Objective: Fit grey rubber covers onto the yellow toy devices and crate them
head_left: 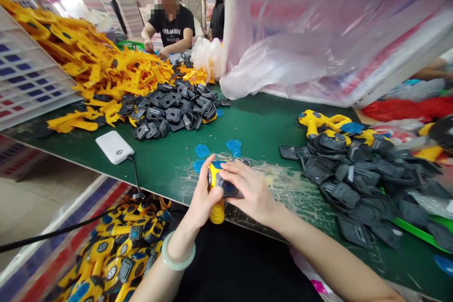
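My left hand [202,193] is shut around a yellow plastic toy body [217,212], holding it upright with its handle pointing down over the table's front edge. My right hand [250,189] lies over a dark grey plastic piece [229,189], pressing it against the toy's side. A pale green bangle [179,255] circles my left wrist. Small blue plastic pieces [202,151] lie just beyond my hands on the green work table [258,125], which has a patch of dried glue [279,184] under my right hand.
Dark grey parts are heaped at right [357,179] and centre [170,113], beside a yellow parts pile [106,61]. A white power bank [114,146] has a black cable running off the table. Assembled toys fill a bin [113,255] below left. A co-worker [171,28] works across the table.
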`<state>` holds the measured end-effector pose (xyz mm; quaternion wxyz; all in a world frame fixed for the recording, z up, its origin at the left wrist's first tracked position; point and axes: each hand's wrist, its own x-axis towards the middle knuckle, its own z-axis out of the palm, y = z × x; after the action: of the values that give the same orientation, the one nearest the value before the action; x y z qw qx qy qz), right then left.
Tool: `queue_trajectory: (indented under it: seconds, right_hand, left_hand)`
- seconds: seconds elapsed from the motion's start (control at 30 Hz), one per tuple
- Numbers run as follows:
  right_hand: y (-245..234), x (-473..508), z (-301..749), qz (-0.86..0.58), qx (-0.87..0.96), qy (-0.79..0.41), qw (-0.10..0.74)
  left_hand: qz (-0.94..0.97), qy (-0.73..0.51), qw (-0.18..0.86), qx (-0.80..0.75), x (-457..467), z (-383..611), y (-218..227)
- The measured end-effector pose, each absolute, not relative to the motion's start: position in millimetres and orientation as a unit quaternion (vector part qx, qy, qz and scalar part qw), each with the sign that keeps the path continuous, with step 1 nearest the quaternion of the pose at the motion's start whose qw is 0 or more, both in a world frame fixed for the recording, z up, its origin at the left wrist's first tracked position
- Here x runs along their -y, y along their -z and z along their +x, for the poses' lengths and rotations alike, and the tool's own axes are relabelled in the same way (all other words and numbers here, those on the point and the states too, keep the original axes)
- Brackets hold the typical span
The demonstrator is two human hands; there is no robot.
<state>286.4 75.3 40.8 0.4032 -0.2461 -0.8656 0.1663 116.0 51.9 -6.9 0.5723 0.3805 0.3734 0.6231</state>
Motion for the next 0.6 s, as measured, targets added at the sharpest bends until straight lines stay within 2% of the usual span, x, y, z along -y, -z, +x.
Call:
queue_trajectory:
  seconds: [0.07,0.2,0.27,0.33,0.43,0.5,0.53,0.6]
  right_hand:
    - [-44.7,-75.5,288.9,-0.261,0.867,-0.211,0.370]
    - [-41.5,-73.4,294.8,-0.322,0.751,-0.493,0.298]
    - [-36.1,-68.9,292.8,-0.300,0.687,-0.588,0.302]
    - [-32.1,-68.5,289.6,-0.277,0.660,-0.627,0.309]
    - [-35.2,-96.9,299.8,-0.235,0.748,-0.583,0.215]
    - [-44.9,-142.7,327.5,-0.248,0.828,-0.480,0.152]
    - [-51.0,-172.0,348.0,-0.310,0.847,-0.393,0.179]
    - [-62.2,-234.2,397.7,-0.395,0.827,-0.315,0.248]
  left_hand:
    - [0.449,-0.608,0.542,-0.368,-47.5,111.9,1.0]
    - [0.434,-0.607,0.610,-0.266,-40.1,118.3,-3.7]
    - [0.417,-0.621,0.604,-0.277,-35.2,124.6,-5.8]
    - [0.406,-0.636,0.578,-0.310,-29.0,124.7,-9.4]
    - [0.470,-0.581,0.567,-0.346,-16.0,96.1,-13.4]
    - [0.564,-0.443,0.593,-0.366,-2.8,55.0,-6.1]
    - [0.616,-0.334,0.602,-0.383,6.0,30.2,3.4]
    - [0.686,-0.155,0.562,-0.435,29.0,-21.5,36.4]
